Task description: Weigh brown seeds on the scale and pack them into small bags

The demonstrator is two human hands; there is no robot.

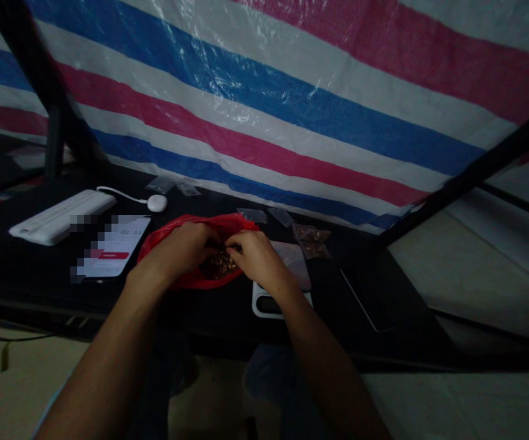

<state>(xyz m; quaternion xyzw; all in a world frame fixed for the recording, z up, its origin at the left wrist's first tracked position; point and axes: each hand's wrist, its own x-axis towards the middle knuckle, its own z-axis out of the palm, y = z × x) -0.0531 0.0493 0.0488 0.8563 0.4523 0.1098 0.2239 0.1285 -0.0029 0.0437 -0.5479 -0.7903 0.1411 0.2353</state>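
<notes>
An opened red plastic bag (200,283) lies on the black table, holding a heap of small brass-coloured pieces (221,264). Over the bag's left side, my left hand (184,247) reaches in with its fingers curled down among the pieces. My right hand (255,253) is at the bag's right side, thumb and fingers pinched together above the heap. What either hand grips is too small and dark to make out. Partly beneath my right wrist sits a white digital scale (260,304) with a flat clear bag or sheet on its platform.
Small clear bags of brownish pieces (312,241) lie right of the scale, beside a dark phone (367,299). At left are a lit phone (116,247), a white power strip (65,217) and a round white puck (156,203) on a cable. A striped tarp (246,116) hangs behind.
</notes>
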